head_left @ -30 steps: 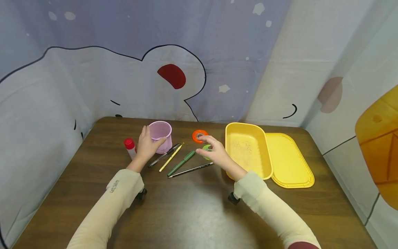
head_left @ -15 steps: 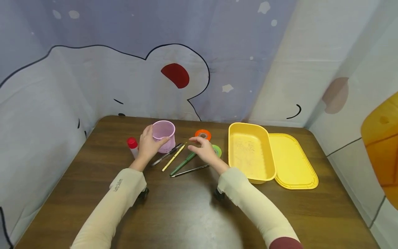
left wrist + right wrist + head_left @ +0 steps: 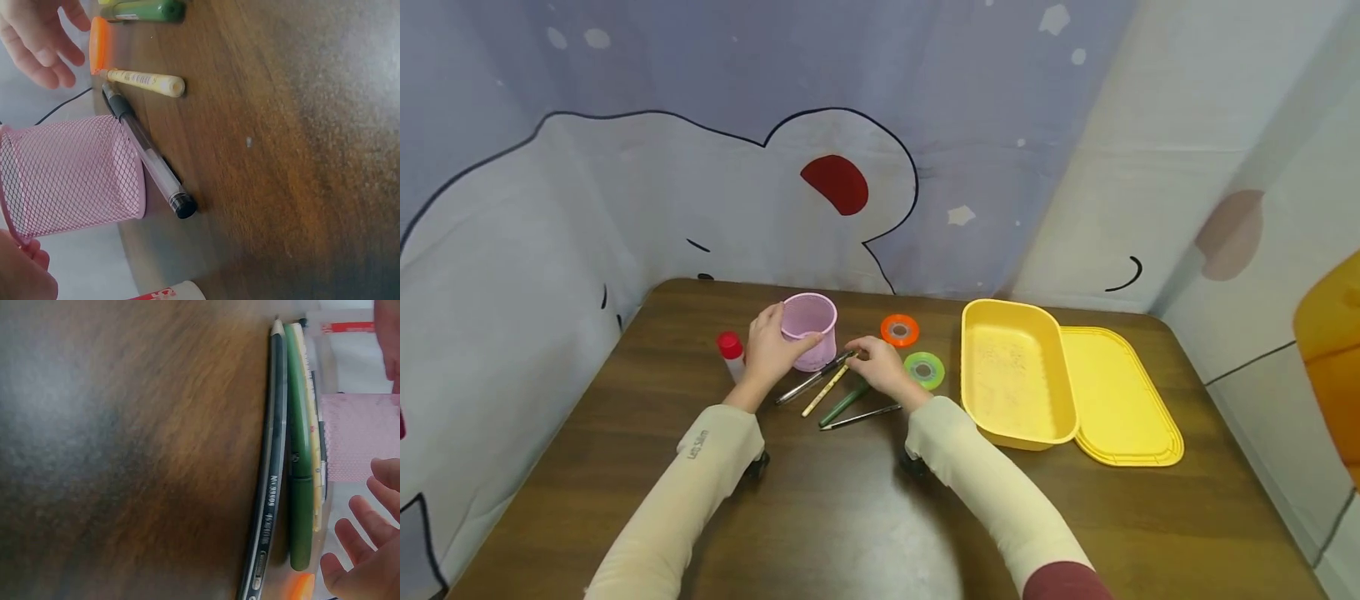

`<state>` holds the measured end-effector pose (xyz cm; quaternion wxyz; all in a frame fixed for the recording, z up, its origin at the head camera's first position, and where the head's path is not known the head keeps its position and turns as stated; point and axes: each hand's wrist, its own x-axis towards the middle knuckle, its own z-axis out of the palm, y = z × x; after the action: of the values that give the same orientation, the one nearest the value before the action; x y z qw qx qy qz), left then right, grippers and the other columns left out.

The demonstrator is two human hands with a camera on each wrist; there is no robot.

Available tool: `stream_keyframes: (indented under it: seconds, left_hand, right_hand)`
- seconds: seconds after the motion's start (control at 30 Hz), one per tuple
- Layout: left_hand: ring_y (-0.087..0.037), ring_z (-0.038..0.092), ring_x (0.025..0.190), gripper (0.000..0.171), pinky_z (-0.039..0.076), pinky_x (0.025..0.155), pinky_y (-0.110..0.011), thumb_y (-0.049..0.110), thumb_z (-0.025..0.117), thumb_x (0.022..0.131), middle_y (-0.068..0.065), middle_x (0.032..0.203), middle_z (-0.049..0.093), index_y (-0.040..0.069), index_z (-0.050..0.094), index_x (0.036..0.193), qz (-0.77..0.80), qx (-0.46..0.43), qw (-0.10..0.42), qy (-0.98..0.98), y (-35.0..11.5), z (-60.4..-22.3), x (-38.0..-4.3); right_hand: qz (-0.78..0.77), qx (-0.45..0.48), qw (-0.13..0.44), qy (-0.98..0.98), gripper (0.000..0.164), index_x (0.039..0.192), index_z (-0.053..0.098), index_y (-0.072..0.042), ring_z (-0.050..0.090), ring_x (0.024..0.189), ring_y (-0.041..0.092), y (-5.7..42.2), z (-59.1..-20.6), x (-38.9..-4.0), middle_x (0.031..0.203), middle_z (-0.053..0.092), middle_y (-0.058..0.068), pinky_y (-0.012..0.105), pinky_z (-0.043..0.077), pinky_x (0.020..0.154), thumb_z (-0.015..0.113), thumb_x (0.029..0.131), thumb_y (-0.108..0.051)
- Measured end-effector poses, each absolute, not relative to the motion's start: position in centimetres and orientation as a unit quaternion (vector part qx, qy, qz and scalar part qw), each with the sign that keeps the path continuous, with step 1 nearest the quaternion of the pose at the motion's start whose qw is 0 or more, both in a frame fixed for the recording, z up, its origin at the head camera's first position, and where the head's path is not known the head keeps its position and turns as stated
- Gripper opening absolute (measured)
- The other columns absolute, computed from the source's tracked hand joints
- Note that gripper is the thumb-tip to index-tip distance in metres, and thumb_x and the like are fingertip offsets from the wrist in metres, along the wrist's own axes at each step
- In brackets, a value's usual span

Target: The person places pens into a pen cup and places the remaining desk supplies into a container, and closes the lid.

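Observation:
My left hand (image 3: 771,350) grips the pink mesh pen cup (image 3: 820,354) by its rim, thumb across the front. The cup stands upright. My right hand (image 3: 880,367) hovers low with loosely bent fingers, its fingertips close over the far ends of a clear-barrelled black pen (image 3: 150,156) and a pale yellow patterned pen (image 3: 147,81). Between those fingers nothing shows in either wrist view. Below this hand lie a green pen (image 3: 300,456) and a dark pencil (image 3: 272,456), the green pen's far end hidden by the hand in the head view.
A red-capped glue stick (image 3: 730,346) stands left of the cup. Right of the pens lie an orange tape roll (image 3: 887,331) and a green tape roll (image 3: 934,381). Farther right stand a yellow box (image 3: 1015,408) and its flat yellow lid (image 3: 1123,400).
My right hand has moved left and down, from beside the green tape roll to the far ends of the pens. My left hand stays on the pen cup. The head view has shifted slightly.

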<state>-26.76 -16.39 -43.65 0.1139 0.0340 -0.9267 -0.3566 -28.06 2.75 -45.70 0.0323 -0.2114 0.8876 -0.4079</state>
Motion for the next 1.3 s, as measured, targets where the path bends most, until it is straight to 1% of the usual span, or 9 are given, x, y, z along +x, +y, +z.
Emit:
stream_keyframes:
  seconds: [0.1,0.3,0.47,0.57,0.77,1.07,1.3]
  left_hand:
    - [-0.034,0.028,0.127,0.089,0.03,0.1,-0.05,0.05,0.068,0.068,-0.017,0.138,0.033,0.001,0.033,0.135,-0.359,0.03,0.108,-0.927,-16.5,-43.7,-26.7]
    - [-0.034,0.027,0.128,0.089,0.029,0.1,-0.05,0.049,0.068,0.069,-0.018,0.139,0.031,0.001,0.032,0.135,-0.372,0.023,0.103,-0.922,-16.4,-43.7,-26.5]
    - [-0.033,0.028,0.128,0.089,0.028,0.101,-0.049,0.047,0.07,0.068,-0.017,0.139,0.032,0.002,0.033,0.135,-0.381,0.025,0.111,-0.918,-16.3,-44.2,-26.7]
    - [-0.033,0.028,0.127,0.089,0.028,0.101,-0.049,0.047,0.07,0.067,-0.016,0.138,0.033,0.002,0.033,0.135,-0.387,0.023,0.12,-0.914,-16.3,-44.5,-26.7]
    - [-0.032,0.028,0.127,0.088,0.028,0.102,-0.049,0.045,0.071,0.067,-0.016,0.138,0.033,0.003,0.034,0.135,-0.399,0.02,0.13,-0.907,-16.3,-44.5,-26.6]
    - [-0.032,0.026,0.128,0.087,0.029,0.101,-0.05,0.044,0.07,0.069,-0.015,0.139,0.031,0.003,0.032,0.135,-0.405,0.022,0.117,-0.906,-16.2,-44.0,-26.4]
    - [-0.032,0.027,0.128,0.088,0.028,0.101,-0.05,0.044,0.071,0.068,-0.015,0.139,0.031,0.003,0.032,0.135,-0.405,0.025,0.119,-0.906,-16.2,-44.0,-26.4]
  right_hand:
    - [-0.37,-0.229,0.021,0.9,0.024,0.103,0.064,-0.003,0.058,0.095,0.024,2.3,-46.1,-28.4,0.107,0.062,0.011,0.035,0.046,0.084,0.061,0.08,-0.012]
    - [-0.297,-0.246,0.002,0.923,0.026,0.103,0.065,-0.007,0.057,0.102,0.023,1.8,-46.7,-28.9,0.109,0.063,0.008,0.038,0.044,0.087,0.062,0.079,-0.017]
    - [-0.242,-0.237,0.013,0.941,0.028,0.106,0.064,-0.013,0.056,0.103,0.024,1.6,-47.2,-29.1,0.112,0.062,0.004,0.042,0.043,0.084,0.062,0.079,-0.022]
    - [-0.232,-0.233,0.017,0.944,0.029,0.107,0.064,-0.014,0.055,0.103,0.025,1.5,-47.4,-29.3,0.113,0.061,0.004,0.043,0.042,0.083,0.062,0.08,-0.022]
    - [-0.21,-0.231,0.013,0.95,0.026,0.104,0.066,-0.018,0.055,0.098,0.025,1.5,-47.9,-29.4,0.106,0.062,0.003,0.041,0.042,0.08,0.062,0.079,-0.024]
    - [-0.177,-0.228,0.006,0.957,0.02,0.097,0.069,-0.021,0.054,0.091,0.023,1.7,-48.0,-29.2,0.094,0.061,0.003,0.038,0.042,0.074,0.064,0.077,-0.023]
    - [-0.158,-0.232,0.001,0.96,0.017,0.092,0.069,-0.021,0.053,0.087,0.023,1.8,-48.2,-29.0,0.09,0.06,0.003,0.038,0.042,0.071,0.064,0.075,-0.022]
